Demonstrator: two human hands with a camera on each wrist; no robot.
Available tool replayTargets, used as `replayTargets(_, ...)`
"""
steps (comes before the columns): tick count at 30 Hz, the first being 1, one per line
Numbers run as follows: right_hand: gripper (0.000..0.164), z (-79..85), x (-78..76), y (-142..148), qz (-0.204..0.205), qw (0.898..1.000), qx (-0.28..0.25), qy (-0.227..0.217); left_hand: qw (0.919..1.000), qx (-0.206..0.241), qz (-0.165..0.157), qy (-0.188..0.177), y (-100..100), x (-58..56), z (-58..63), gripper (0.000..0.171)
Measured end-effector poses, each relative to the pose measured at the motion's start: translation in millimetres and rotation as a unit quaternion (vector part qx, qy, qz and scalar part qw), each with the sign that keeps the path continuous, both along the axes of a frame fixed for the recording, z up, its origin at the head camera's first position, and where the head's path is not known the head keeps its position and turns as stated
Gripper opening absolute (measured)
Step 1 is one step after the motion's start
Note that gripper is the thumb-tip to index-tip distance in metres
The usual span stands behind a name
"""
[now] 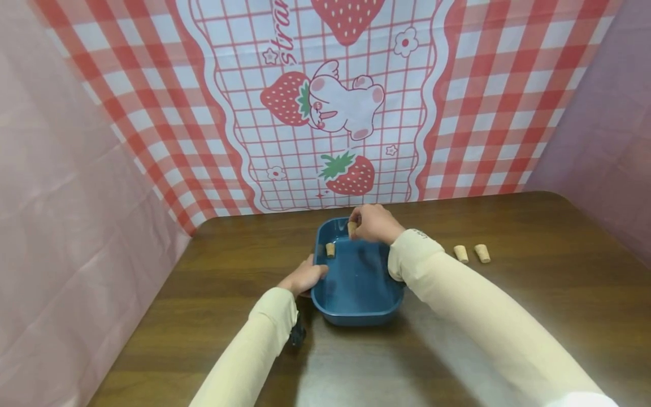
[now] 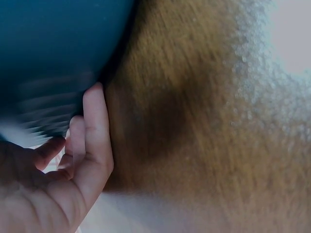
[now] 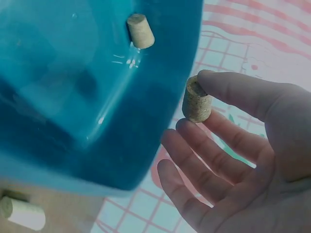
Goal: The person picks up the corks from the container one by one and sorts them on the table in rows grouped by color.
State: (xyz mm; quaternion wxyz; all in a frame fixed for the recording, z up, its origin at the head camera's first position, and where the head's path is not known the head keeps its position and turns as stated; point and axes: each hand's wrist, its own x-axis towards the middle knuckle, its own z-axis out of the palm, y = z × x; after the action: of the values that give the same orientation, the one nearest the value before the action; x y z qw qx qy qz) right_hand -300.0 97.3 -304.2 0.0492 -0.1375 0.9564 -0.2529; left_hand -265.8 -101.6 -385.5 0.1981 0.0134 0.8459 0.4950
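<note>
A deep blue rectangular tray [image 1: 356, 314] with rounded corners stands on the table. My left hand [image 1: 305, 275] grips its left side, thumb over the rim; in the left wrist view the fingers [image 2: 96, 121] lie along the outer wall. Over the tray's far end, my right hand [image 1: 377, 223] pinches a cork stopper [image 3: 197, 101] between thumb and fingertips, the other fingers spread loosely. Another cork [image 1: 330, 250] lies inside the tray near its left wall, and also shows in the right wrist view [image 3: 141, 31].
Two more corks [image 1: 461, 254] [image 1: 482, 253] rest on the brown wooden table [image 1: 244, 254] right of the tray, beyond the right forearm. A red-and-white checked cloth [image 1: 488, 107] with strawberries hangs behind the table. Pink cloth [image 1: 76, 198] hangs at the left.
</note>
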Motion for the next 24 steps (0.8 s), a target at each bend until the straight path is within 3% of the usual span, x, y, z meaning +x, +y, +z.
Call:
replayTargets(9, 0.042, 9.3, 8.6, 21, -0.004, 1.0, -0.015, 0.007, 1.0, -0.002, 0.008, -0.003, -1, -0.6, 1.4, 0.069)
replayTargets(24, 0.04, 4.2, 23.8, 73, -0.01, 1.0, -0.019, 0.012, 1.0, -0.005, 0.005, 0.0, 1, 0.5, 1.3, 0.07)
